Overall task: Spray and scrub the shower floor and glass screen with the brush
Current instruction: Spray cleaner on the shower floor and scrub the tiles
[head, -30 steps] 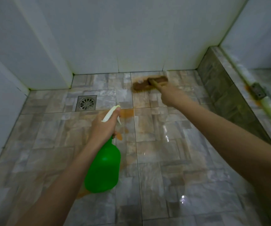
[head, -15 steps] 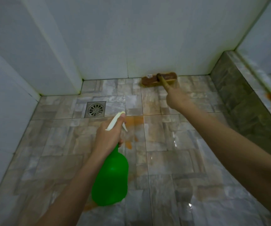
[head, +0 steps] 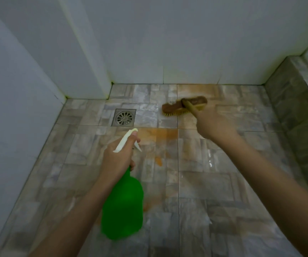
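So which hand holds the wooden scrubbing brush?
The right hand, gripping the wooden scrubbing brush by the back wall; the left hand grips the green plastic spray bottle.

Green spray bottle (head: 122,206) is gripped at its neck by left hand (head: 118,158), above the tiled floor (head: 214,182). Brush (head: 183,106) is held by right hand (head: 212,123), bristles on far tiles, right of drain (head: 124,117). Orange stains between.

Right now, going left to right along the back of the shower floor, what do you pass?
Floor drain → brush → right hand gripping its handle → raised tiled ledge. I skip the green spray bottle: it overlaps the drain.
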Demonstrator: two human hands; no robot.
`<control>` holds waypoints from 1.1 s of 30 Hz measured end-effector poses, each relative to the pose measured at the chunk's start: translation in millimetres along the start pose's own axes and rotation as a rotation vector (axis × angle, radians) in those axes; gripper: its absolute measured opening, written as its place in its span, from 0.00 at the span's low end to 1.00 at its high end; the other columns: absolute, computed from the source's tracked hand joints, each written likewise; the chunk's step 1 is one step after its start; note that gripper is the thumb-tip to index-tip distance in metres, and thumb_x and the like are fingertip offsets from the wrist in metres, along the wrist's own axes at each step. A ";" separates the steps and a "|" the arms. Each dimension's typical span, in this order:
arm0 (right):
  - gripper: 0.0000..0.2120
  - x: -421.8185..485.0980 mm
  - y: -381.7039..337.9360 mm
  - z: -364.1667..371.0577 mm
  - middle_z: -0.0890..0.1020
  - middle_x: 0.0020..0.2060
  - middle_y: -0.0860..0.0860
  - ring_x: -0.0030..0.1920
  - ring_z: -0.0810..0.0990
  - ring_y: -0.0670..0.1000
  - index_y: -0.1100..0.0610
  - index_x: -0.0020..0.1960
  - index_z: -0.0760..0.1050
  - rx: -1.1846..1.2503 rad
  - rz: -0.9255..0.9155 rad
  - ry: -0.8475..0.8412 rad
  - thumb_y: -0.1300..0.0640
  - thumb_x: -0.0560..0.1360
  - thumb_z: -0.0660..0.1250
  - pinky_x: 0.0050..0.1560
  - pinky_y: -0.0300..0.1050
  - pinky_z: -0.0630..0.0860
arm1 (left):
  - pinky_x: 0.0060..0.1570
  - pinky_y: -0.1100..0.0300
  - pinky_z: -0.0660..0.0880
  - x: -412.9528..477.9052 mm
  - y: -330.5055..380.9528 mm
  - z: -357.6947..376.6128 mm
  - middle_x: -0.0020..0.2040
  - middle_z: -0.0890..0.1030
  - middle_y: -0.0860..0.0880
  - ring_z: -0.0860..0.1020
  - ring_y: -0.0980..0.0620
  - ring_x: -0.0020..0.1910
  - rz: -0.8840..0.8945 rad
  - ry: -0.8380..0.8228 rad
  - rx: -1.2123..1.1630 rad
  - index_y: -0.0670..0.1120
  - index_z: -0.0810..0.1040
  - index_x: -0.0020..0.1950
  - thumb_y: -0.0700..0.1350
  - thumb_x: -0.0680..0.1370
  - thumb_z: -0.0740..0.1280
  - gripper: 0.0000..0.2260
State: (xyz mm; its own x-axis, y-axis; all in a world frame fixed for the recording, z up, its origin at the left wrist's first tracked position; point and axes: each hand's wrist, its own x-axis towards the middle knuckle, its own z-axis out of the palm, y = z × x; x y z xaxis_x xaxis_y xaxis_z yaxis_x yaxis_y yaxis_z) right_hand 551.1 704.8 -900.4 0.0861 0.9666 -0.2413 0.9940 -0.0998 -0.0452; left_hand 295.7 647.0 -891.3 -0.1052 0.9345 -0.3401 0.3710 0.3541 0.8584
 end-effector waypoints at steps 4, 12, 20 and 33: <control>0.32 46.4 -6.9 -18.8 0.78 0.52 0.61 0.39 0.75 0.56 0.51 0.78 0.51 0.028 -0.016 0.050 0.67 0.78 0.54 0.39 0.49 0.72 | 0.25 0.64 0.73 -14.3 -4.4 -10.9 0.37 0.82 0.40 0.77 0.52 0.24 0.016 0.039 0.001 0.47 0.85 0.47 0.60 0.81 0.62 0.20; 0.40 -25.4 -43.3 -5.2 0.77 0.43 0.56 0.33 0.74 0.53 0.44 0.78 0.44 -0.050 -0.145 -0.112 0.70 0.75 0.55 0.31 0.49 0.72 | 0.26 0.63 0.73 -29.4 -17.1 -22.7 0.46 0.86 0.42 0.74 0.56 0.21 -0.018 0.087 -0.051 0.48 0.85 0.45 0.60 0.81 0.64 0.18; 0.30 -24.1 -58.0 -36.9 0.77 0.54 0.56 0.34 0.73 0.50 0.50 0.76 0.57 -0.153 -0.152 -0.203 0.68 0.77 0.56 0.34 0.44 0.76 | 0.27 0.60 0.74 -31.7 -24.7 -27.1 0.46 0.86 0.42 0.74 0.54 0.20 -0.033 0.064 -0.059 0.49 0.85 0.45 0.60 0.81 0.63 0.17; 0.15 -96.0 -12.3 -63.3 0.74 0.39 0.49 0.34 0.77 0.49 0.50 0.64 0.70 -0.223 -0.103 -0.385 0.61 0.79 0.59 0.31 0.40 0.75 | 0.34 0.55 0.76 -34.6 -26.4 -27.4 0.46 0.86 0.40 0.75 0.53 0.22 -0.034 0.010 -0.067 0.49 0.85 0.44 0.61 0.80 0.64 0.19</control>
State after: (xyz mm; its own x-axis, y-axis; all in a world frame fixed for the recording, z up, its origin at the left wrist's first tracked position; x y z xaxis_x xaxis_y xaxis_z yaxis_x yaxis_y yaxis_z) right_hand 534.8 628.2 -815.3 -0.0040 0.8066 -0.5910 0.9900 0.0867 0.1117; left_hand 264.2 606.3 -891.7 -0.1266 0.9219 -0.3661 0.3045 0.3874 0.8702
